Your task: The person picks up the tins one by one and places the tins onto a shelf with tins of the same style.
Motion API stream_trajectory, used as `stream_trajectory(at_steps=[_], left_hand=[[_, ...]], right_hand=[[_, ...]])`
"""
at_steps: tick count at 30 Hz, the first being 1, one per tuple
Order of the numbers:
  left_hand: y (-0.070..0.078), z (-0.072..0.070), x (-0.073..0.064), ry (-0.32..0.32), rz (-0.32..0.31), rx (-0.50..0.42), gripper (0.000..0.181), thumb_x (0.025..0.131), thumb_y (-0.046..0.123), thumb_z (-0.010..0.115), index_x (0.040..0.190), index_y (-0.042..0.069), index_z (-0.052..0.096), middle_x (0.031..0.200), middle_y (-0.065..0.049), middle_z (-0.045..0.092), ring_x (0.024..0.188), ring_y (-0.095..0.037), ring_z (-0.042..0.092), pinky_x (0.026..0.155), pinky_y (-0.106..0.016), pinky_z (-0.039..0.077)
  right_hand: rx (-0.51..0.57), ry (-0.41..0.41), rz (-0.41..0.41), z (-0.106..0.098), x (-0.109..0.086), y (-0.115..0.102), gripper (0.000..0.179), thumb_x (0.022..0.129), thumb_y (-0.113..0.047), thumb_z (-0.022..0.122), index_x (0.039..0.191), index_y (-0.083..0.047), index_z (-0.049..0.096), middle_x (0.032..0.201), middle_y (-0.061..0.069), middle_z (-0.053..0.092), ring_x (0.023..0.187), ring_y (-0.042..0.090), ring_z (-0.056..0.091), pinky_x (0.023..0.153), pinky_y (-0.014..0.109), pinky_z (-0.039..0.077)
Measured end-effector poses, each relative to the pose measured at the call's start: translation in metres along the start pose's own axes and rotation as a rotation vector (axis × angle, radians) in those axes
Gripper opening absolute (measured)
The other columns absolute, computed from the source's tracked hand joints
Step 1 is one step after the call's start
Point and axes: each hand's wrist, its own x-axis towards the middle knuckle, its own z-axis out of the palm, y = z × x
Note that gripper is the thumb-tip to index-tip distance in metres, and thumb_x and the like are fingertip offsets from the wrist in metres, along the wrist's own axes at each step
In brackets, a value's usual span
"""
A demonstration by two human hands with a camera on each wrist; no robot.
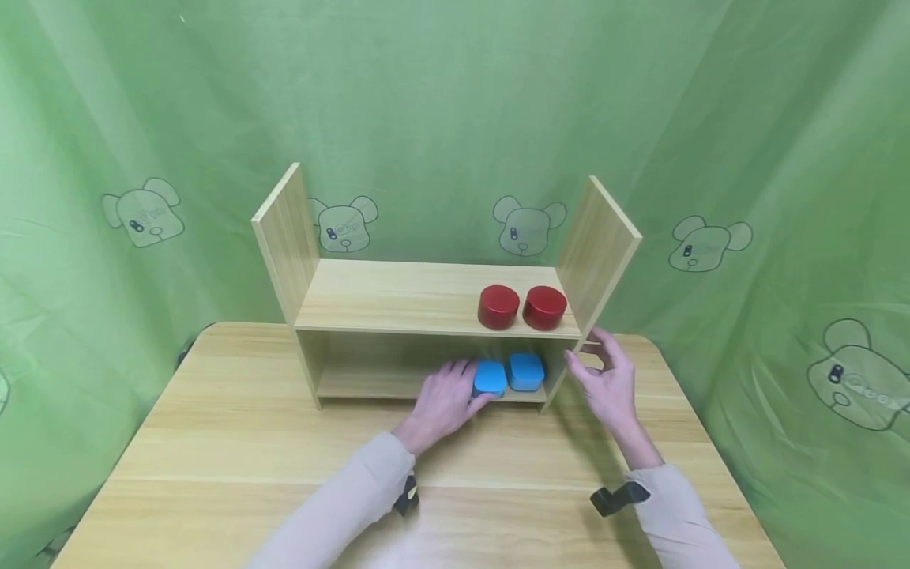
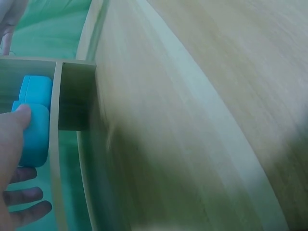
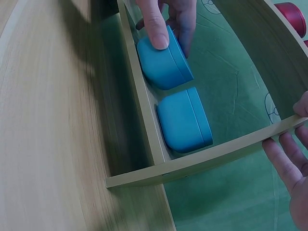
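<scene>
Two blue rounded-square boxes stand side by side on the lower board of a wooden shelf. My left hand holds the left blue box, its thumb against the box and the other fingers at its far side. The right blue box sits near the shelf's right side panel, just beside the first. My right hand grips the edge of that side panel, thumb on the inner side and fingers on the outer side.
Two round red tins stand on the upper board at the right, close to the raised side panel. The shelf stands on a wooden table. Green curtain with mouse-head prints surrounds the table.
</scene>
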Motion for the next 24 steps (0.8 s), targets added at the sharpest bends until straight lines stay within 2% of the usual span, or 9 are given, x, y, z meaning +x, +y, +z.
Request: stream_trajectory(at_steps=[8, 16, 24], left_hand=[[0.0009, 0.0023, 0.0008, -0.001, -0.022, -0.005, 0.062, 0.099, 0.059, 0.065, 0.134, 0.009, 0.064, 0.113, -0.004, 0.076, 0.093, -0.019, 0.072, 0.07, -0.028, 0.063], [0.0027, 0.0026, 0.0036, 0.02, -0.031, -0.003, 0.063, 0.096, 0.058, 0.069, 0.134, 0.007, 0.064, 0.115, -0.005, 0.077, 0.095, -0.02, 0.074, 0.071, -0.028, 0.063], [0.0035, 0.0015, 0.0052, -0.018, -0.064, -0.027, 0.064, 0.098, 0.06, 0.066, 0.133, 0.007, 0.063, 0.115, -0.006, 0.076, 0.095, -0.021, 0.073, 0.072, -0.029, 0.063]], right_hand=[[0.002, 0.0, 0.008, 0.0002, -0.0001, -0.0005, 0.048, 0.087, 0.017, 0.072, 0.133, 0.009, 0.061, 0.108, -0.017, 0.068, 0.093, -0.003, 0.067, 0.065, 0.013, 0.06], [-0.004, 0.001, -0.005, -0.0001, -0.0005, 0.0001, 0.047, 0.087, 0.017, 0.072, 0.132, 0.01, 0.062, 0.108, -0.019, 0.067, 0.093, -0.004, 0.067, 0.065, 0.012, 0.06], [-0.009, 0.001, 0.0, -0.0007, -0.0003, 0.0003, 0.047, 0.087, 0.016, 0.072, 0.132, 0.009, 0.062, 0.108, -0.019, 0.067, 0.093, -0.005, 0.068, 0.065, 0.012, 0.06]])
